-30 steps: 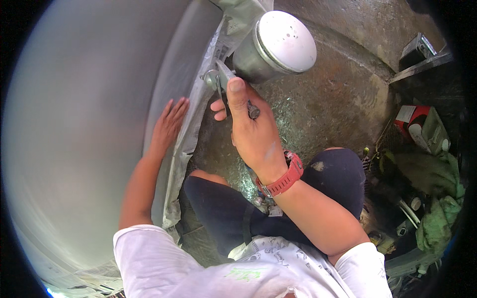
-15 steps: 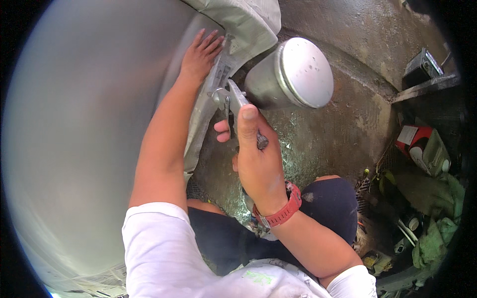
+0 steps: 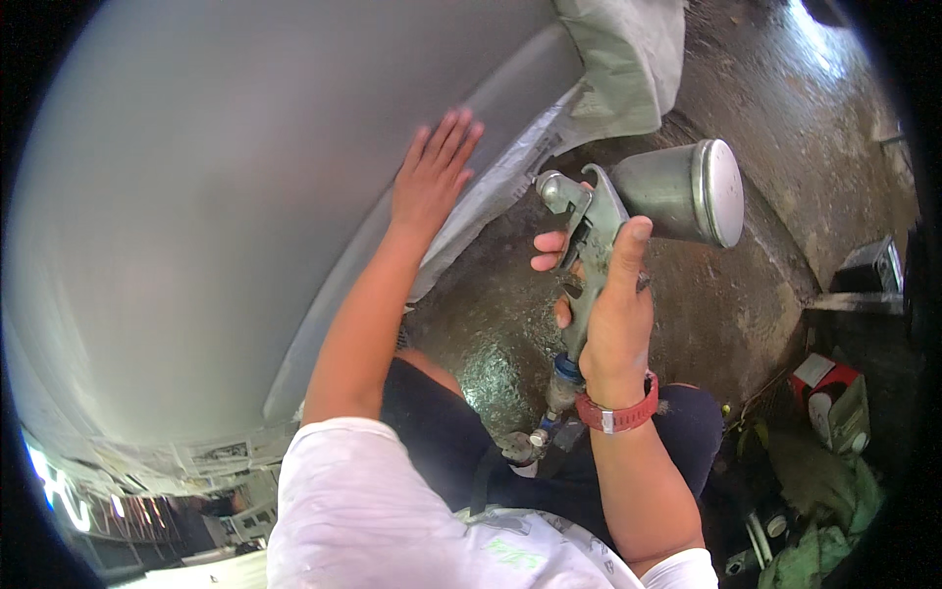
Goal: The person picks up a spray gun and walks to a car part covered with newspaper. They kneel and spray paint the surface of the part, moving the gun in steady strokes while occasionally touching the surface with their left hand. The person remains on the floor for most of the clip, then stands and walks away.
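Note:
My right hand (image 3: pixel 620 314) is wrapped round the handle of a metal spray gun (image 3: pixel 601 211), its thumb up along the back of the body. A silver paint cup (image 3: pixel 667 191) with a pale lid sits on the gun, tilted to the right. The nozzle end faces left toward a large smooth grey panel (image 3: pixel 226 216), apart from it. Below the handle, a blue-ringed fitting (image 3: pixel 566 369) joins the gun. My left hand (image 3: pixel 437 177) rests flat on the panel near its edge, fingers stretched out and slightly blurred, holding nothing.
Pale masking paper (image 3: pixel 628 88) hangs along the panel's far edge, with newsprint (image 3: pixel 216 456) along its lower edge. The wet concrete floor (image 3: pixel 746 304) lies to the right. A red and white box (image 3: pixel 829 393) and a crumpled greenish cloth (image 3: pixel 814 550) are at lower right.
My left hand has slid nearer along the panel. The right hand has turned the spray gun, swinging its cup to the right and showing the gun's side. The view has shifted.

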`<state>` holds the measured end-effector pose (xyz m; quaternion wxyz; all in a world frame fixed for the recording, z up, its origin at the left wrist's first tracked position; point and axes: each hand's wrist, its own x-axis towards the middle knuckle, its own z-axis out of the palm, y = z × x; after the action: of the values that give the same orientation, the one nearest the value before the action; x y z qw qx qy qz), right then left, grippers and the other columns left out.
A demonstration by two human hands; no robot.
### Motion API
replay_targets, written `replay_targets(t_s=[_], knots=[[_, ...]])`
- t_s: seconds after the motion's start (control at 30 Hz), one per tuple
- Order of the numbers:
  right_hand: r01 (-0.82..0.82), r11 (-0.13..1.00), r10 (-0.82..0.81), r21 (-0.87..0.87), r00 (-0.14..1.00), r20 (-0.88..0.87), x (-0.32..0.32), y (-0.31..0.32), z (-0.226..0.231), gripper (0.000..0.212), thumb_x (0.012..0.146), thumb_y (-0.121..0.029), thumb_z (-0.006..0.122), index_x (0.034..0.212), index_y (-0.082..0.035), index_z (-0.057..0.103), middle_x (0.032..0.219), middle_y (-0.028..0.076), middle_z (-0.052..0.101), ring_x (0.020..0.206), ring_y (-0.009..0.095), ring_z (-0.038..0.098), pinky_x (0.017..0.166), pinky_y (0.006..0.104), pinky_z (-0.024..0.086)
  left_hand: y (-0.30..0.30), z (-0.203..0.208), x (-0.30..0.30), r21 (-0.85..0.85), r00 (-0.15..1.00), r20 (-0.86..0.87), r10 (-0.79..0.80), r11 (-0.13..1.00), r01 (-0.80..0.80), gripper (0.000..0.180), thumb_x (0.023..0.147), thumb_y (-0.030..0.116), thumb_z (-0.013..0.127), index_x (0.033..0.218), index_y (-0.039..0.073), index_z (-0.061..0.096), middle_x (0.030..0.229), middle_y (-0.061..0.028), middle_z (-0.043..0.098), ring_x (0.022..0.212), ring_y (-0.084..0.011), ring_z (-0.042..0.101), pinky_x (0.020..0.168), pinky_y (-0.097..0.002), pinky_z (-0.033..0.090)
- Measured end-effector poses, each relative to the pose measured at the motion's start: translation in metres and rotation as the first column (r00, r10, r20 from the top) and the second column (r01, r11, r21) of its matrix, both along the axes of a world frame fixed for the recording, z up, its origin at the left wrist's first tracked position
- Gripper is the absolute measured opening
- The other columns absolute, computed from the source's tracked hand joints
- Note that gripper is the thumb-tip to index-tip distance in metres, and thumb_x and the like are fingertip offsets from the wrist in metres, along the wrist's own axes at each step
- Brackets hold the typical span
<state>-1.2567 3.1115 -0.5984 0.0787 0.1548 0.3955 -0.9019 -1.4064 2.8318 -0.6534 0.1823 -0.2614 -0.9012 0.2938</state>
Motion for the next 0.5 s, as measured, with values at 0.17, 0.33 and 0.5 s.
replay_targets(t_s=[0.17, 0.33, 0.5], knots=[[-0.15, 0.988, 0.154, 0.046, 0.984, -0.088, 0.006, -0.004, -0.003, 0.086, 0.107, -0.077, 0.029, 0.154, -0.009, 0.053, 0.11, 0.011, 0.074, 0.094, 0.016, 0.071, 0.052, 0.0231, 0.046, -0.136, -0.005, 0.125, -0.103, 0.988, 0.01, 0.156, 0.983, -0.154, 0.07, 0.104, 0.043, 0.061, 0.169, 0.033, 0.035, 0.178, 0.0058, 0.026, 0.164, -0.0159, 0.023, 0.133, -0.0461, 0.015], [-0.249, 0.966, 0.258, 0.073, 0.952, -0.165, 0.018, -0.011, -0.009, 0.084, 0.108, -0.075, 0.029, 0.154, -0.008, 0.053, 0.109, 0.011, 0.075, 0.093, 0.016, 0.071, 0.052, 0.0228, 0.046, -0.244, 0.016, 0.278, -0.379, 0.813, 0.055, 0.579, 0.766, -0.52, 0.063, 0.108, 0.038, 0.055, 0.168, 0.034, 0.035, 0.175, 0.0077, 0.031, 0.162, -0.0146, 0.027, 0.132, -0.0493, 0.02], [-0.284, 0.955, 0.295, 0.086, 0.94, -0.173, 0.025, -0.014, -0.011, 0.084, 0.108, -0.074, 0.029, 0.154, -0.008, 0.052, 0.109, 0.011, 0.075, 0.093, 0.016, 0.071, 0.052, 0.0227, 0.046, -0.242, 0.025, 0.313, -0.287, 0.711, 0.088, 0.697, 0.701, -0.652, 0.066, 0.107, 0.032, 0.055, 0.169, 0.026, 0.033, 0.176, 0.0026, 0.031, 0.162, -0.0195, 0.027, 0.131, -0.0563, 0.019]])
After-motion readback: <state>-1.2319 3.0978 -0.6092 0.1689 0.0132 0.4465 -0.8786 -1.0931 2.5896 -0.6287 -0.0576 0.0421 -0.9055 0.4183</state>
